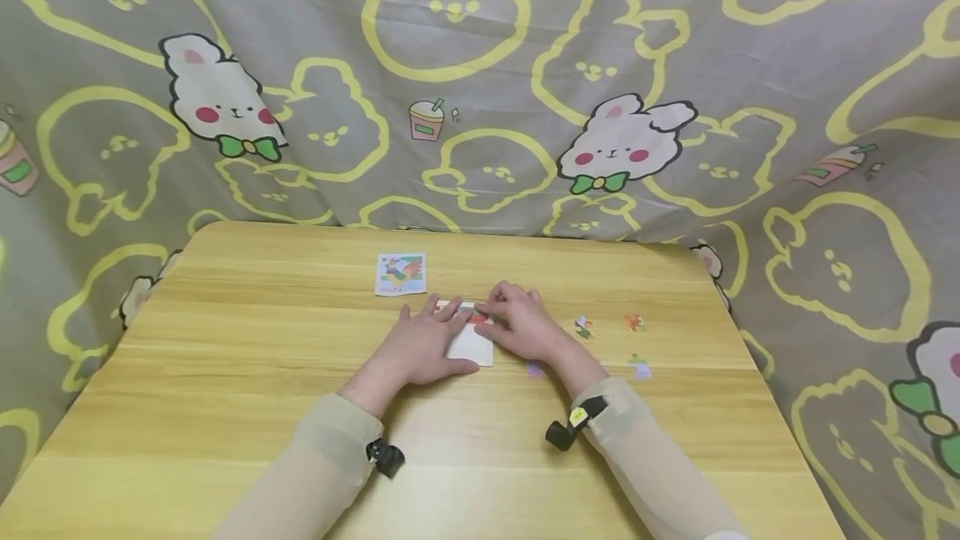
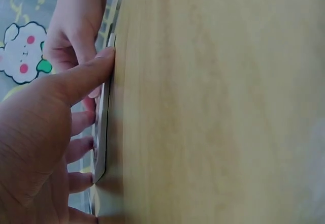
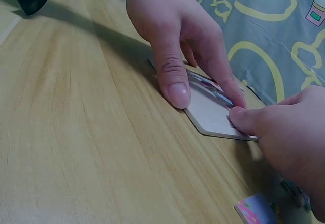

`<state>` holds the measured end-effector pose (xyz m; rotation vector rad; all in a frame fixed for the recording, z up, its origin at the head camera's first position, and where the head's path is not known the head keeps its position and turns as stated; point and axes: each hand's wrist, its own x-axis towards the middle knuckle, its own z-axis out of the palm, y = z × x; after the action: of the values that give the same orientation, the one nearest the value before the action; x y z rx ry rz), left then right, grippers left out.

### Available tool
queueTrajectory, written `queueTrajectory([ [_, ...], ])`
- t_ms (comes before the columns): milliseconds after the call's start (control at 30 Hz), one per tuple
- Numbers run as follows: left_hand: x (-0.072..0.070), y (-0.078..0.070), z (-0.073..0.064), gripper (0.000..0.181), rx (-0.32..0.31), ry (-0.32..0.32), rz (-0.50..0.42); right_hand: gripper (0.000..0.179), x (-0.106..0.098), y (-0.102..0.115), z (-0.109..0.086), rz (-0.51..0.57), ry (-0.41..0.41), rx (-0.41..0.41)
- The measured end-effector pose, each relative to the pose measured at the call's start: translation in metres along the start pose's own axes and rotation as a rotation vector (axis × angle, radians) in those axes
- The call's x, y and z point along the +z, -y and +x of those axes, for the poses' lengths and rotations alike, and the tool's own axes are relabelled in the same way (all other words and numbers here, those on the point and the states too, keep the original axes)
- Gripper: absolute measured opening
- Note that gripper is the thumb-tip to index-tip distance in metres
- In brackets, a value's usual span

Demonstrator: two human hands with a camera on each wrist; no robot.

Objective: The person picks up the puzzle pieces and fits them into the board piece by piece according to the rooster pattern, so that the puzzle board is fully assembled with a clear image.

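Observation:
A small white puzzle board (image 1: pixel 471 348) lies on the table, with colourful pieces along its far side. My left hand (image 1: pixel 431 344) rests on its left part, fingers spread and fairly straight; the left thumb (image 3: pixel 179 94) presses at the near edge. At the board's far right corner my right hand (image 1: pixel 521 323) pinches a red and green puzzle piece (image 1: pixel 478 317) against the board. The right fingers hide part of that piece. In the left wrist view the board (image 2: pixel 103 132) appears edge-on, with the left thumb on its near rim.
To the right lie loose puzzle pieces: a green and white one (image 1: pixel 584 328), an orange one (image 1: pixel 634 322), a lilac one (image 1: pixel 641 368), and a pink and purple one (image 3: pixel 254 211) beside the right forearm. A card with a rooster picture (image 1: pixel 401 274) lies behind the left hand. A patterned curtain (image 1: pixel 480 107) hangs behind the table (image 1: pixel 300 340).

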<state>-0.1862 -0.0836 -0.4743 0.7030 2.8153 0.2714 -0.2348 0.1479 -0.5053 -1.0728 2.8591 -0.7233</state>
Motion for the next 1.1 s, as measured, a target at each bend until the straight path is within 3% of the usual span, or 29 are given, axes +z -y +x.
queueTrajectory([
  [567,0.0007,0.0029,0.0046,0.100,-0.014,0.018,0.030,0.044,0.0007,0.0026,-0.0006,-0.024,-0.034,0.015],
  [1100,-0.0023,0.0021,0.0053,0.099,-0.042,0.043,0.002,0.044,0.0034,0.0037,-0.0004,-0.017,-0.042,0.027],
])
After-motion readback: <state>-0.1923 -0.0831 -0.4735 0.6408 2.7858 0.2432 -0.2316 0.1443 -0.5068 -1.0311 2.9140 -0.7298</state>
